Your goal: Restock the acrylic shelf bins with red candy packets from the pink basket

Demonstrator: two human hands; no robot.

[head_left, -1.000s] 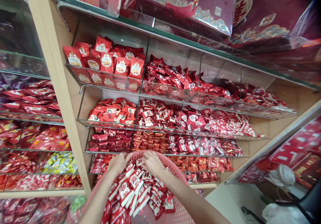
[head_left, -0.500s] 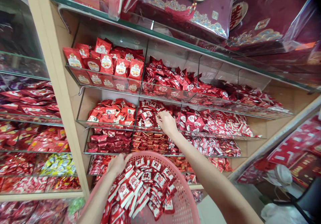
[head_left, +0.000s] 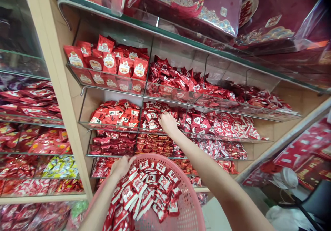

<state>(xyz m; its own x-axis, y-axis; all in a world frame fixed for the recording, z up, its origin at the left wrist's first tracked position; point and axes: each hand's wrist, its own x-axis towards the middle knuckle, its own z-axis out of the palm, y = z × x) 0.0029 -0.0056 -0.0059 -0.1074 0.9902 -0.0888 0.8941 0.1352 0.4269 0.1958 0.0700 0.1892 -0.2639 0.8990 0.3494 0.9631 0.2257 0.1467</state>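
Note:
A pink plastic basket full of small red-and-white candy packets sits low in front of me. My left hand is closed on the basket's far-left rim. Up at the shelf, my right hand reaches into a clear compartment of matching red-and-white packets. Its fingers are curled down among them, and whatever they hold is hidden behind the hand. Left of that compartment lie red packets with black characters; to its right are dark pink packets with white labels.
Glass shelves with clear front lips and dividers cross the view. Large red cookie packets fill the upper left bin. Maroon gift bags stand on top. A wooden upright separates another candy rack at left. White plastic bags lie lower right.
My right hand has shifted slightly left and down among the packets in the compartment. My left hand stays on the basket rim, and the view has moved a little.

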